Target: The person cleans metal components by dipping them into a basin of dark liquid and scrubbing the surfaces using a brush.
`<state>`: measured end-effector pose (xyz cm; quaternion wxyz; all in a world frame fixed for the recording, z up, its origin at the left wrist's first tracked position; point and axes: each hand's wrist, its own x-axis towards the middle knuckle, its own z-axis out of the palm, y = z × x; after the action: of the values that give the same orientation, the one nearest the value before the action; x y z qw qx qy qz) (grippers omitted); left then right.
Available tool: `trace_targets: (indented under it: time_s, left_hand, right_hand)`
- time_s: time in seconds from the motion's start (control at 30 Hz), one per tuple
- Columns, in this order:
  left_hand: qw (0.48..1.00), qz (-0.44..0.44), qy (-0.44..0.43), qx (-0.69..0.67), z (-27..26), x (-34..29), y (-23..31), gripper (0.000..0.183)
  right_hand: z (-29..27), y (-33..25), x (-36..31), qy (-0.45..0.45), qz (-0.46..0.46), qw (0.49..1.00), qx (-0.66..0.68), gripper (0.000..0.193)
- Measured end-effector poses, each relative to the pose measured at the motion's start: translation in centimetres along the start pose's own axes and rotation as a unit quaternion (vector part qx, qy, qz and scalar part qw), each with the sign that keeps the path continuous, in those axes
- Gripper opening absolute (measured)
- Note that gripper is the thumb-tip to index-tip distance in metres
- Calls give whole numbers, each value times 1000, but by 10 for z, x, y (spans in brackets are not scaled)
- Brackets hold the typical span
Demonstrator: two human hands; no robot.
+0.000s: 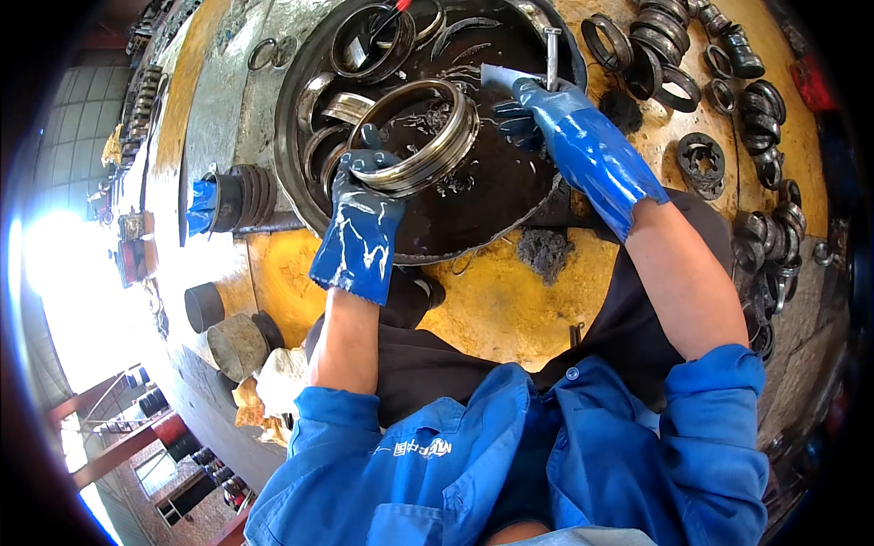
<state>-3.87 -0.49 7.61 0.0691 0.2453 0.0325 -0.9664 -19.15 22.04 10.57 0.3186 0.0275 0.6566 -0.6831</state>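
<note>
- Large ring [414,136] in the round pan [473,223], gripped at its left by the left hand [364,196].
- Right hand [546,114] in the pan, right of the ring.
- Loose rings [655,45] on the table [510,300], right of the pan.

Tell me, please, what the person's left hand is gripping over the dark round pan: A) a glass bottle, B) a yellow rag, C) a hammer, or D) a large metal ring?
D: the blue-gloved left hand is closed on the lower rim of a large metal ring, held tilted over the dark round pan.
</note>
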Motion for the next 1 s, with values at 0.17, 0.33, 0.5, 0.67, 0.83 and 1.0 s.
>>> trace_targets:
  time_s: [0.17,0.33,0.5,0.67,0.83,1.0]
  left_hand:
    - [992,-28,-124,-14,-13,3,2,32]
    - [992,-27,-119,26,-15,4,-3,30]
    - [995,-65,-19,-78,2,-3,-23,32]
    - [991,-18,-56,117,-11,3,-16,48]
    - [902,54,146,404,11,-12,-34,36]
    - [897,-51,229,376,-29,0,-32,23]
  right_hand:
    - [18,-3,13,-22,13,998,50,33]
    - [15,0,11,-21,33,996,76,33]
    - [8,5,2,-23,56,994,96,33]
    - [-2,15,-24,-39,84,995,33,33]
    - [-6,19,-20,27,61,993,-94,34]
    - [10,26,2,3,6,1000,30,28]
